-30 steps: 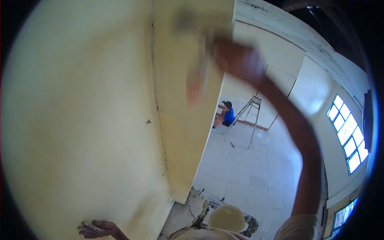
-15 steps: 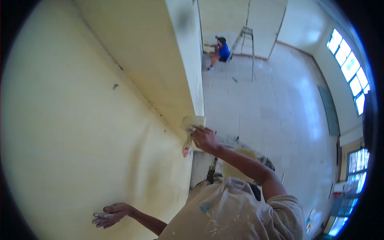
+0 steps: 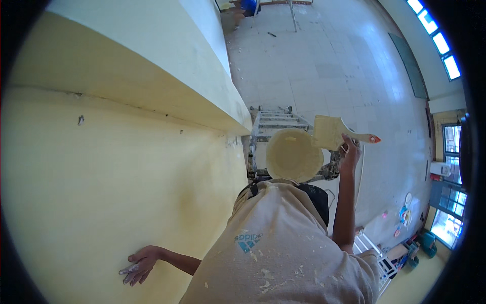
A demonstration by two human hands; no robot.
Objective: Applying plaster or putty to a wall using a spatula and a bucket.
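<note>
In my right hand [image 3: 349, 151] is a wide flat paintbrush [image 3: 329, 133] with paint-coated bristles and a red-tipped handle, its fingers closed round it. The brush head points left, at the right rim of a round bucket [image 3: 274, 153] of cream paint; whether it touches the rim I cannot tell. The bucket is in front of my body, by the top of a paint-spattered ladder. My left hand [image 3: 140, 264], open with white-smeared fingers apart, rests against the cream wall [image 3: 121, 187] at the lower left.
The metal ladder's rungs [image 3: 278, 123] go down beyond the bucket. A projecting wall edge [image 3: 202, 83] runs at the upper left. On the tiled floor [image 3: 324, 66] far off, a person in blue [image 3: 248, 6] and stepladder legs [image 3: 292, 15] show partly. Another ladder [image 3: 372, 253] stands lower right.
My right hand has brought the brush from the wall corner rightward to beside the bucket, turning its bristles to the left. The view has tilted down, uncovering the bucket. My left hand stays on the wall.
</note>
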